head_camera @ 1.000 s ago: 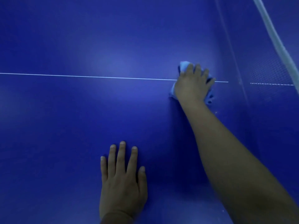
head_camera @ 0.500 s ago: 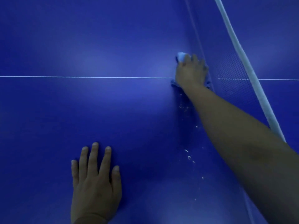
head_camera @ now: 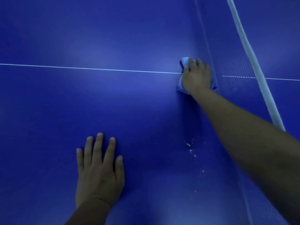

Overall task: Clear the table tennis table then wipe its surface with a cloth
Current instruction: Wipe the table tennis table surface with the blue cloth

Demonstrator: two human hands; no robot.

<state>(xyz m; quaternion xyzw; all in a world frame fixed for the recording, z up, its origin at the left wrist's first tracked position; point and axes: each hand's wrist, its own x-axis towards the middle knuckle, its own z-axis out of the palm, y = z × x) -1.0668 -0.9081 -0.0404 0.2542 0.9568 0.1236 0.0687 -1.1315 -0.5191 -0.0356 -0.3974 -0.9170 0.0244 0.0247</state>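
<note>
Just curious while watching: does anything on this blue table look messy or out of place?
Yes: small white crumbs lie scattered on the table, nearer than the cloth under the right hand.

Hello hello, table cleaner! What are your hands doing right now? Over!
Right hand presses cloth on table, beside net. Left hand flat on table, holding nothing. White crumbs near right forearm, unwiped.

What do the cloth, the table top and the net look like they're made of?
Cloth: soft light-blue fabric, bunched and creased under the right hand.
Table top: hard, smooth blue board, semi-gloss; it reflects soft light patches.
Net: fine dark mesh, see-through, with a white band along its top, probably woven tape.
</note>
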